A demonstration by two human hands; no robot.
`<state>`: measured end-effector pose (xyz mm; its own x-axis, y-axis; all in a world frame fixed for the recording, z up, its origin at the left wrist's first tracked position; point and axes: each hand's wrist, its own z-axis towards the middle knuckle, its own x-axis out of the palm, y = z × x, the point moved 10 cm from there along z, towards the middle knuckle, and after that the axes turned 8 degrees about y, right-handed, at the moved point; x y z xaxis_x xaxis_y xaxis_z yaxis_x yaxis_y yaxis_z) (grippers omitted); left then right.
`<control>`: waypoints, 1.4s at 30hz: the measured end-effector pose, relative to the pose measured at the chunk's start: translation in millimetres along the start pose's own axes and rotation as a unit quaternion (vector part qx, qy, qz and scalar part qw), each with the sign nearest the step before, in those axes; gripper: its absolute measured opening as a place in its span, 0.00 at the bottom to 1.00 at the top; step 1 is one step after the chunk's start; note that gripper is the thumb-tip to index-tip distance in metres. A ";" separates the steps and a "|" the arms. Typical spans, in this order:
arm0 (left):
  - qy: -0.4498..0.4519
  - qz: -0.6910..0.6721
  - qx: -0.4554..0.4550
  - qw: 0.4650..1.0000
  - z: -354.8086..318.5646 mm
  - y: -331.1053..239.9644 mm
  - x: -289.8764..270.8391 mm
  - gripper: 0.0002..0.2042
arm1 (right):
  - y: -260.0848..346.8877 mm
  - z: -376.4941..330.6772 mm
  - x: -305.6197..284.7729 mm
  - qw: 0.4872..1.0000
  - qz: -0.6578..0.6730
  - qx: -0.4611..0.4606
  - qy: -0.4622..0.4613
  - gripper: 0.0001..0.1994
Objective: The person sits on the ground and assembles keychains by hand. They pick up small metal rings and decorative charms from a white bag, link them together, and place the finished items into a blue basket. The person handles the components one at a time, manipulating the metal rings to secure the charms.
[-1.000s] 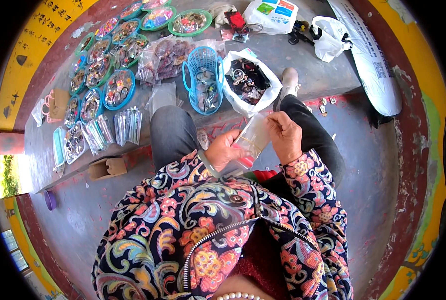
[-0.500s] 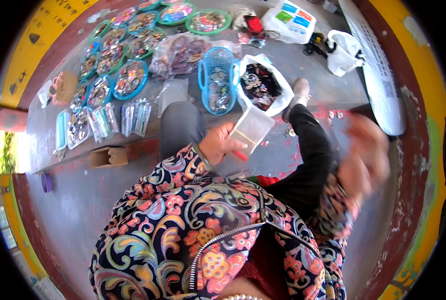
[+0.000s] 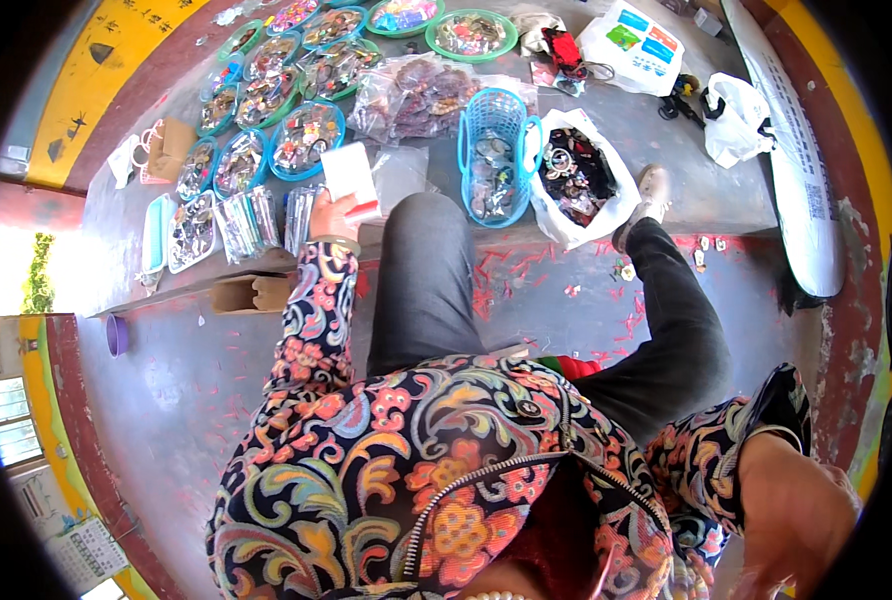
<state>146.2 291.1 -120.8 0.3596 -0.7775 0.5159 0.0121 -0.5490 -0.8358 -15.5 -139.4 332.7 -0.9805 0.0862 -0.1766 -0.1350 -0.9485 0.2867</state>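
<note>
**Packet in hand, not yet set down**

Your left hand [image 3: 334, 215] clamps a flat white packet with a red edge [image 3: 349, 173] in its grip, left of the blue openwork plastic basket [image 3: 494, 112]. Well right of that basket, your blurred right hand's [image 3: 796, 510] grip can't be told. Slim clear-plastic packs [image 3: 243, 222] already lie farther left.

A grey raised ledge [image 3: 711, 195] spans from ten to two o'clock, dropping to a grey floor [image 3: 181, 400] strewn with red marks, thickest below the ledge toward one o'clock. At ten o'clock runs a yellow wall band [image 3: 116, 75] with dark painted marks, edged in maroon, while at three o'clock a maroon band [image 3: 849, 330] shows pale, flaked patches. Daylight glares through an opening [image 3: 1, 270] at nine o'clock, where green foliage [image 3: 40, 275] shows, and a barred window [image 3: 11, 425] sits between eight and nine.
</note>
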 end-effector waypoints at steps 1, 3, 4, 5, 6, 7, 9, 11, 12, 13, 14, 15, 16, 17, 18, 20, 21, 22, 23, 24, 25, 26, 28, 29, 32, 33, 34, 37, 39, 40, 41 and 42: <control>-0.017 0.045 0.000 0.999 11.7 10.3 -20.6 0.16 | -3.7 0.1 -0.4 1.000 -0.010 0.013 -0.005 0.15; -0.059 0.155 -0.045 0.985 29.9 41.8 -68.7 0.13 | -10.6 -2.6 -2.2 0.999 -0.025 0.029 -0.016 0.15; -0.068 0.220 -0.061 0.971 40.3 60.4 -99.8 0.13 | -15.6 -3.8 -5.8 0.999 -0.027 0.037 -0.022 0.15; -0.048 0.299 -0.105 0.947 43.1 76.8 -87.8 0.14 | -20.2 -7.2 -8.5 0.997 -0.047 0.054 -0.035 0.15; -0.030 0.372 -0.138 0.917 44.9 88.3 -74.5 0.15 | -23.2 -8.4 -8.3 0.995 -0.062 0.070 -0.042 0.14; -0.019 0.509 -0.170 0.844 49.6 93.3 -73.5 0.17 | -25.6 -9.3 -8.6 0.994 -0.070 0.077 -0.046 0.14; -0.029 0.585 -0.129 0.800 80.2 120.8 -180.8 0.15 | -35.4 -9.2 -15.7 0.997 -0.035 0.063 -0.031 0.14; 0.013 0.595 -0.201 0.778 76.5 146.8 -106.3 0.14 | -41.8 -21.3 -22.7 0.989 -0.084 0.100 -0.066 0.14; 0.009 0.525 -0.206 0.826 79.6 145.8 -111.1 0.15 | -41.0 -18.5 -23.2 0.989 -0.087 0.101 -0.067 0.14; 0.000 0.447 -0.209 0.870 86.6 153.6 -125.7 0.15 | -44.1 -17.1 -24.9 0.989 -0.082 0.103 -0.064 0.14; -0.009 0.365 -0.209 0.907 94.6 162.7 -144.9 0.15 | -48.1 -17.3 -26.7 0.990 -0.075 0.104 -0.061 0.13; -0.015 0.324 -0.194 0.926 103.5 160.2 -145.5 0.15 | -50.7 -18.6 -30.0 0.989 -0.078 0.108 -0.063 0.13; -0.040 0.305 -0.168 0.937 109.0 158.5 -147.0 0.15 | -53.3 -20.6 -32.8 0.988 -0.083 0.111 -0.066 0.13; -0.035 0.296 -0.164 0.940 114.5 160.5 -146.0 0.16 | -55.7 -22.4 -34.6 0.987 -0.085 0.114 -0.070 0.13; -0.025 0.287 -0.163 0.944 118.9 163.9 -137.9 0.16 | -57.1 -24.9 -36.5 0.986 -0.091 0.120 -0.076 0.13; -0.075 0.250 -0.184 0.948 115.3 178.8 -133.7 0.14 | -61.6 -29.7 -38.9 0.982 -0.106 0.133 -0.088 0.13; -0.106 0.302 -0.189 0.928 115.6 183.1 -142.2 0.13 | -62.6 -30.8 -39.9 0.980 -0.112 0.137 -0.091 0.13; -0.139 0.351 -0.189 0.907 118.0 188.2 -153.0 0.12 | -63.4 -30.5 -39.7 0.979 -0.114 0.141 -0.091 0.13; -0.169 0.398 -0.190 0.881 119.2 194.8 -161.5 0.11 | -64.3 -29.2 -39.1 0.978 -0.118 0.145 -0.091 0.12; -0.153 0.482 -0.172 0.846 127.7 196.0 -191.8 0.12 | -62.3 -24.7 -38.5 0.981 -0.110 0.137 -0.085 0.12; -0.155 0.562 -0.145 0.799 134.3 177.8 -246.0 0.13 | -56.4 -18.0 -35.4 0.987 -0.088 0.116 -0.068 0.12; -0.117 0.576 -0.134 0.798 137.5 188.9 -242.4 0.13 | -59.2 -20.7 -35.2 0.986 -0.095 0.120 -0.071 0.12; -0.057 0.603 -0.103 0.789 133.9 180.6 -243.0 0.13 | -55.9 -17.2 -32.5 0.986 -0.098 0.113 -0.066 0.12; -0.075 0.504 -0.107 0.854 125.0 180.9 -251.9 0.13 | -52.5 -14.4 -29.1 0.988 -0.090 0.106 -0.060 0.12; -0.074 0.267 -0.159 0.948 90.2 186.9 -161.5 0.08 | -52.8 -22.3 -26.3 0.982 -0.125 0.122 -0.077 0.11; -0.076 0.209 -0.154 0.963 67.9 166.7 -116.9 0.08 | -47.9 -21.3 -23.1 0.981 -0.134 0.121 -0.077 0.11; -0.078 0.149 -0.151 0.974 51.0 154.8 -84.5 0.08 | -44.4 -20.8 -19.6 0.979 -0.145 0.120 -0.077 0.11; -0.105 0.211 -0.116 0.965 16.5 94.4 -72.4 0.07 | -38.1 -11.3 -8.2 0.987 -0.121 0.091 -0.048 0.11; -0.092 0.204 -0.096 0.970 7.2 77.0 -54.8 0.06 | -31.1 -8.6 -1.9 0.988 -0.124 0.079 -0.043 0.11; -0.084 0.199 -0.084 0.973 2.9 68.5 -47.5 0.06 | -28.2 -7.9 1.1 0.988 -0.126 0.074 -0.039 0.11; -0.069 0.203 -0.078 0.974 -0.2 60.4 -38.8 0.06 | -25.1 -8.2 2.0 0.989 -0.124 0.069 -0.038 0.11; -0.055 0.208 -0.072 0.974 -4.1 52.5 -30.4 0.06 | -22.2 -7.4 2.7 0.990 -0.124 0.063 -0.032 0.10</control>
<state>132.0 284.7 -179.6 0.4034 -0.9086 0.1086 -0.2832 -0.2368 -0.9294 -14.1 -120.4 318.8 -0.9216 0.3347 -0.1966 -0.3852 -0.8508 0.3575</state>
